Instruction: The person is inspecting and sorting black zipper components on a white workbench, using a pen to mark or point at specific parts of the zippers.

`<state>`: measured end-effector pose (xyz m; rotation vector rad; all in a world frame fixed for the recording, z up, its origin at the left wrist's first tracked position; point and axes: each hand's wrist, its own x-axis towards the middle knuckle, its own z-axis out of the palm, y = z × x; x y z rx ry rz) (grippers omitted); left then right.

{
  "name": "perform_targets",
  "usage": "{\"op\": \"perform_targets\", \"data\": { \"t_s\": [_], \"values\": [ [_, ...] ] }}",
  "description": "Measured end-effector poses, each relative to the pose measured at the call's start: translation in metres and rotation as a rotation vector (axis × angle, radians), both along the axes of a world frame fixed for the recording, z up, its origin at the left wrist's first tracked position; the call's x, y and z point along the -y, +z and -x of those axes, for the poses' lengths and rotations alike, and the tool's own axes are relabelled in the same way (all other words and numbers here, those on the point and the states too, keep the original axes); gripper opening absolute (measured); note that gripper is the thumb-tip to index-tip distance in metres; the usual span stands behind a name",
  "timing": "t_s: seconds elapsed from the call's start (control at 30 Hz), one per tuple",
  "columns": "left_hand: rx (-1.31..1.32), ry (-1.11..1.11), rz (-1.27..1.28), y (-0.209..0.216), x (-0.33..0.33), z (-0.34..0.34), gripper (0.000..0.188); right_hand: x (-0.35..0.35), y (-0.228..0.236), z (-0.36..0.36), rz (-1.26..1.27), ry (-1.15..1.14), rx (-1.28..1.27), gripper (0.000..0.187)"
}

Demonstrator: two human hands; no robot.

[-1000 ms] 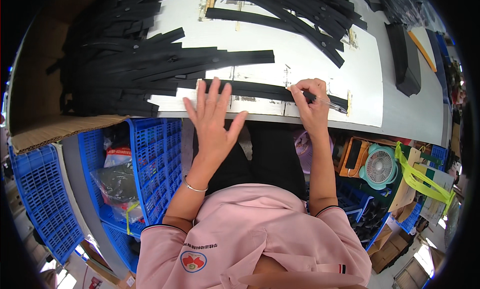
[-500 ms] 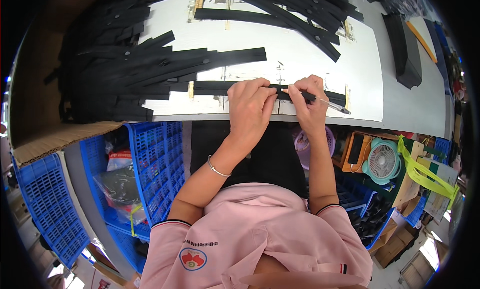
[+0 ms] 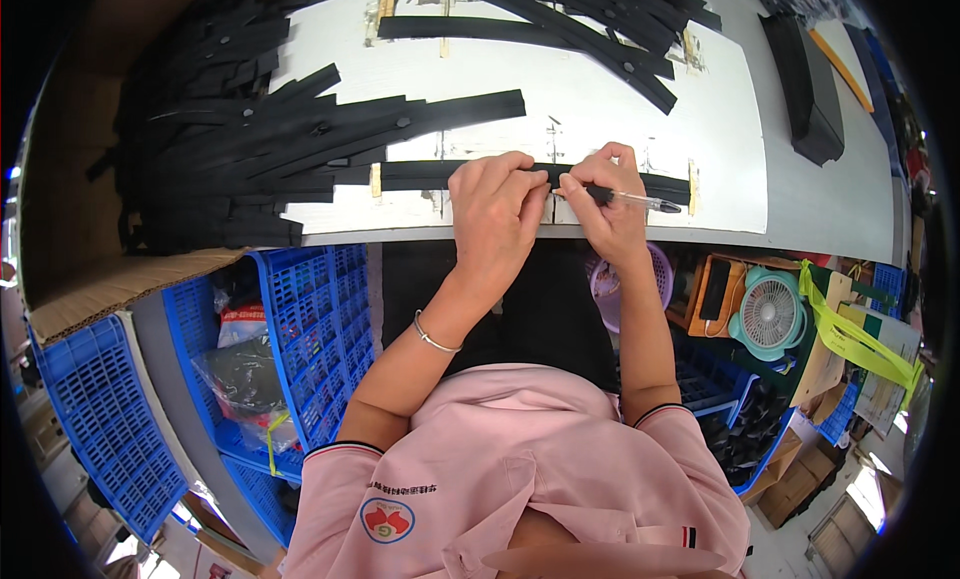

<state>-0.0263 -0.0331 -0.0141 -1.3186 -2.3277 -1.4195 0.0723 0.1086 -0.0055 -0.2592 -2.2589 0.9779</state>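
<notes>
A long black zipper-like strip lies flat across the white board, between yellowish tape marks. My left hand presses down on its middle, fingers curled together with the tips on the fabric. Just to the right, my right hand grips a clear-barrelled pen with a dark grip section. The pen slants across the strip, its rear end pointing right; my fingers hide the writing tip. Dark lines drawn on the board meet the strip between my hands.
A heap of black strips fills the left, spilling from a cardboard box. More strips lie at the far side. A black angular piece stands at right. Below the table are blue crates and a turquoise fan.
The pen has tipped a little, its rear end shifting left and up, and its light tip no longer shows. My left hand stays on the strip; the whole view has shifted slightly.
</notes>
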Motion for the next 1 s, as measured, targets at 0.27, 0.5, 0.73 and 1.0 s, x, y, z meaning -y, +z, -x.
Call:
{"op": "perform_targets", "data": {
  "t_s": [0.27,0.5,0.73,1.0],
  "values": [
    [-0.002,-0.001,0.027,0.002,-0.002,0.000,0.013,-0.003,0.004,-0.005,-0.013,-0.003,-0.036,0.012],
    [-0.037,0.012,0.037,0.001,0.000,-0.001,0.013,-0.030,0.020,-0.053,0.624,-0.353,-0.177,0.011],
    [-0.028,0.012,0.113,0.006,-0.004,-0.007,0.014,-0.054,0.003,-0.072,0.516,-0.358,0.047,0.016],
    [-0.016,-0.238,0.039,0.014,-0.061,-0.042,0.019,-0.055,0.000,-0.071,0.401,-0.304,0.038,0.014]
  ]
}}
